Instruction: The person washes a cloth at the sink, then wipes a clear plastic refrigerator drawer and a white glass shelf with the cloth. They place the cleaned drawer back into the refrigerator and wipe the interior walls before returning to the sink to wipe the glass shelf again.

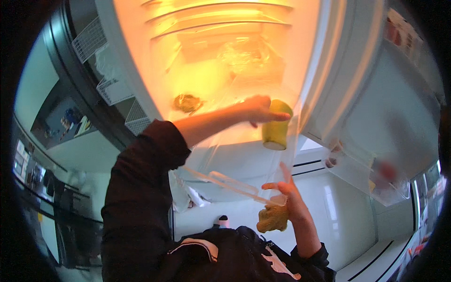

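Note:
Inside the lit refrigerator, my left hand (260,110) is around a yellow-green cup (276,135), one finger lying across its side. The cup is tilted within a clear plastic drawer (232,187), which is pulled out and slopes towards me. My right hand (287,192) holds the drawer at its near right corner, with two fingers spread along the wall. A knobbly tan piece that looks like ginger root (273,218) touches that hand below the corner; how it is held is hidden. A brownish-green bundle (187,102) lies at the left inside the refrigerator.
Glass shelves (218,24) and a clear plastic bag (243,54) are farther in. The open door (391,105) stands right, with a clear bin (366,176) holding food. White wire baskets (90,40) are at left. A white bag (179,194) lies low, near the floor (317,204).

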Motion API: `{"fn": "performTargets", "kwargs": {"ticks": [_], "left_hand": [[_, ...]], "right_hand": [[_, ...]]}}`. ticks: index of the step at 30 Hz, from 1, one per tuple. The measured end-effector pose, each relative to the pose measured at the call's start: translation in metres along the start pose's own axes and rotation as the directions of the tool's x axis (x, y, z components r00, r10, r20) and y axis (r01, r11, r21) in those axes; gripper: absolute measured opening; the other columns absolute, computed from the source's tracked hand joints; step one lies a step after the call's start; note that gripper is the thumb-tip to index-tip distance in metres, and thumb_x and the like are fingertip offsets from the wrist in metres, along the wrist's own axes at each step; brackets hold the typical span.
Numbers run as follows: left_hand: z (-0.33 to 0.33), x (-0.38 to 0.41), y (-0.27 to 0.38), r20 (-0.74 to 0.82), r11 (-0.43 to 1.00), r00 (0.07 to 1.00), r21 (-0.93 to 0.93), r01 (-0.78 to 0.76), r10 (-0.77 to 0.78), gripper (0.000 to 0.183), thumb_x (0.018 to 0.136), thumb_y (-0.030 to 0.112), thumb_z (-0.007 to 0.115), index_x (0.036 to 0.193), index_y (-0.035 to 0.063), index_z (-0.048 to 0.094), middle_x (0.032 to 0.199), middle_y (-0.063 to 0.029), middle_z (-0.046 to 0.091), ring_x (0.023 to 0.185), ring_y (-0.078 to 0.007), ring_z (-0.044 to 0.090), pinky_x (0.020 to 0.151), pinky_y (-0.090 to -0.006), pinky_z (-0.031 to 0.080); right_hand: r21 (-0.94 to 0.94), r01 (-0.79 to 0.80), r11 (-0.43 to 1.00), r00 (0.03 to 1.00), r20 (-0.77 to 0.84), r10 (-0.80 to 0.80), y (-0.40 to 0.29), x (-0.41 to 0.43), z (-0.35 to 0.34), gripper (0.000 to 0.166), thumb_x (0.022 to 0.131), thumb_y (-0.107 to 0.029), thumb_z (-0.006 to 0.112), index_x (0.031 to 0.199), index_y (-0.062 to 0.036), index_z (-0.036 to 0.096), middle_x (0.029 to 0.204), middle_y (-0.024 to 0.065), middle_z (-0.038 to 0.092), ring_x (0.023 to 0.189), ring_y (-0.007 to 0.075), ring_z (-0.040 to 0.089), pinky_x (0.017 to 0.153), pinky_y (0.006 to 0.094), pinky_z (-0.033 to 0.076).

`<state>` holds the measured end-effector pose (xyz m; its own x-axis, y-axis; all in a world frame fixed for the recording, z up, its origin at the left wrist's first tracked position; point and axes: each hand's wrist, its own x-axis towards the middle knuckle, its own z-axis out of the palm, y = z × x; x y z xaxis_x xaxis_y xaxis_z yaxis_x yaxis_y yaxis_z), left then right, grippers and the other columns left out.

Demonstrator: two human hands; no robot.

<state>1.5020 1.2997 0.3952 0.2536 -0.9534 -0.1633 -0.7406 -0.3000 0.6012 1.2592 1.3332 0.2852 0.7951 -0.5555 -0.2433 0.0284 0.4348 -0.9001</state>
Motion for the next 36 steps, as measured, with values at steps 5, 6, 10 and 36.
{"fn": "performTargets", "kwargs": {"ticks": [5, 6, 10, 36], "left_hand": [[-0.1, -0.032, -0.075, -0.362, 0.983, 0.92, 0.152, -0.098, 0.148, 0.039, 0.077, 0.036, 0.073, 0.085, -0.0018, 0.068, 0.087, -0.0186, 0.067, 0.077, -0.0255, 0.066, 0.062, -0.0337, 0.054], [-0.109, -0.038, -0.097, -0.428, 0.938, 0.896, 0.343, 0.041, 0.118, 0.036, 0.076, 0.032, 0.073, 0.089, -0.0013, 0.067, 0.089, -0.0193, 0.067, 0.08, -0.028, 0.065, 0.067, -0.0356, 0.053], [-0.112, -0.048, -0.182, -0.349, 0.728, 0.936, 0.63, 0.269, -0.043, 0.055, 0.066, 0.021, 0.075, 0.115, 0.0031, 0.06, 0.106, -0.0221, 0.06, 0.096, -0.035, 0.058, 0.087, -0.04, 0.048], [-0.049, -0.064, -0.218, -0.382, 0.833, 0.812, 0.512, -0.211, 0.44, 0.041, 0.066, 0.027, 0.08, 0.091, 0.0046, 0.055, 0.093, -0.0143, 0.057, 0.089, -0.0341, 0.055, 0.08, -0.0374, 0.044]], "right_hand": [[-0.092, 0.048, 0.995, 0.998, 0.053, -0.043, 0.001, 0.0, 0.003, 0.088, 0.081, -0.036, 0.058, 0.149, -0.0084, 0.008, 0.109, 0.0163, 0.058, 0.069, 0.0156, 0.053, 0.06, 0.0267, 0.045], [-0.152, 0.071, 0.986, 0.995, 0.079, -0.06, 0.002, 0.0, 0.002, 0.089, 0.084, -0.039, 0.056, 0.149, -0.0093, 0.005, 0.106, 0.0167, 0.06, 0.061, 0.0138, 0.055, 0.054, 0.025, 0.046], [-0.184, 0.082, 0.979, 0.993, 0.102, -0.064, 0.005, 0.001, 0.0, 0.087, 0.088, -0.042, 0.053, 0.15, -0.0097, 0.002, 0.103, 0.0181, 0.063, 0.051, 0.0107, 0.055, 0.046, 0.0221, 0.046], [-0.061, 0.047, 0.997, 0.999, -0.02, -0.048, 0.013, -0.008, 0.018, 0.095, 0.078, -0.04, 0.057, 0.149, -0.0025, 0.006, 0.105, 0.0161, 0.063, 0.055, 0.0134, 0.056, 0.053, 0.025, 0.05]]}}
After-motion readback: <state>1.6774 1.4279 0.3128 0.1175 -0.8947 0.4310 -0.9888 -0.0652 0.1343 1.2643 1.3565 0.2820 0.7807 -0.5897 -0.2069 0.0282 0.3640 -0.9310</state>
